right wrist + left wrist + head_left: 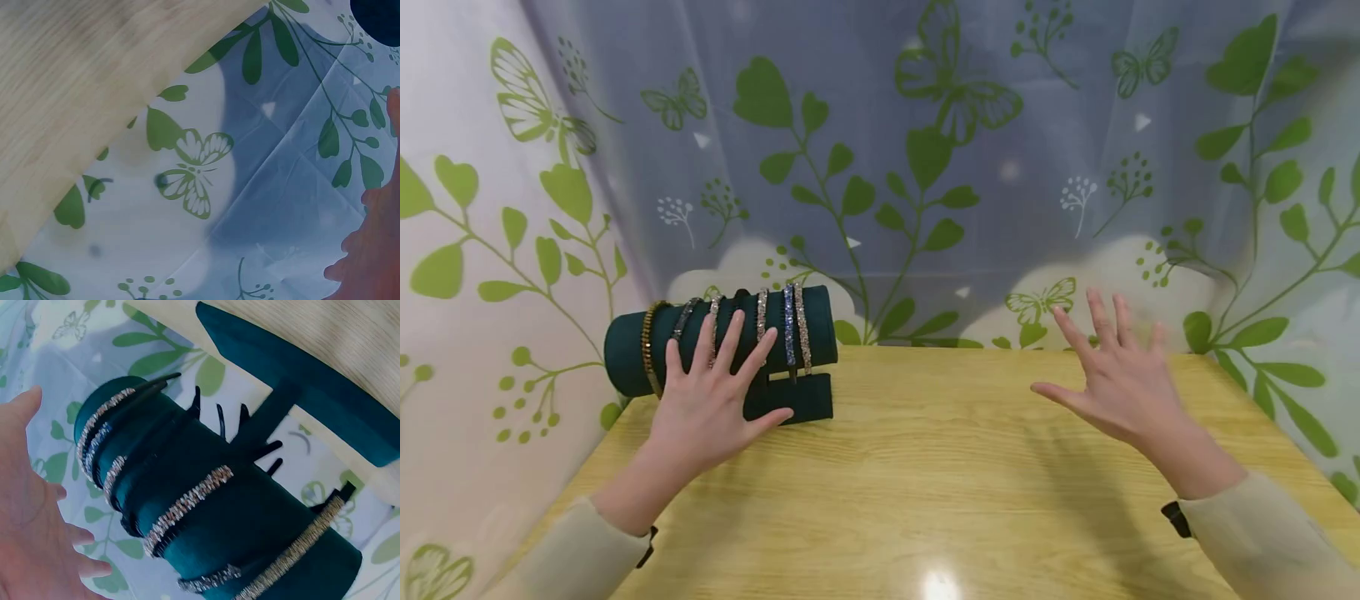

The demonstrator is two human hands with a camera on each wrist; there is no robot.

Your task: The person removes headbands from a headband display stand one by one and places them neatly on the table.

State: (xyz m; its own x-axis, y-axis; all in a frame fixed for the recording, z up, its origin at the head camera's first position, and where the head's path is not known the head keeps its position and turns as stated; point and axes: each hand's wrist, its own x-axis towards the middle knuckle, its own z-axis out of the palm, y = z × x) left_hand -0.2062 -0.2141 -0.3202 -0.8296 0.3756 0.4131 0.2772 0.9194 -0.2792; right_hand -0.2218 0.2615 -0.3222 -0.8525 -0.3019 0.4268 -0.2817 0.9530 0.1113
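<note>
A dark green velvet display roll (627, 354) on a flat base (811, 398) stands at the table's left back, ringed by several headbands. Among these are a gold beaded headband (647, 342) at the left, a blue glittering headband (789, 321) and a pale pinkish jewelled headband (803, 329) at the right. My left hand (703, 404) is spread in front of the roll, holding nothing; whether it touches cannot be told. In the left wrist view, black headband tips poke out beside the stand's post (269, 415). My right hand (1127, 387), fingers spread, hovers over the table's right side, holding nothing.
A light wood-grain table (910, 467) spans the foreground. Behind it and along both sides hangs a curtain (865, 108) with green leaves and butterflies. Dark straps (1177, 519) circle both wrists at the sleeve cuffs.
</note>
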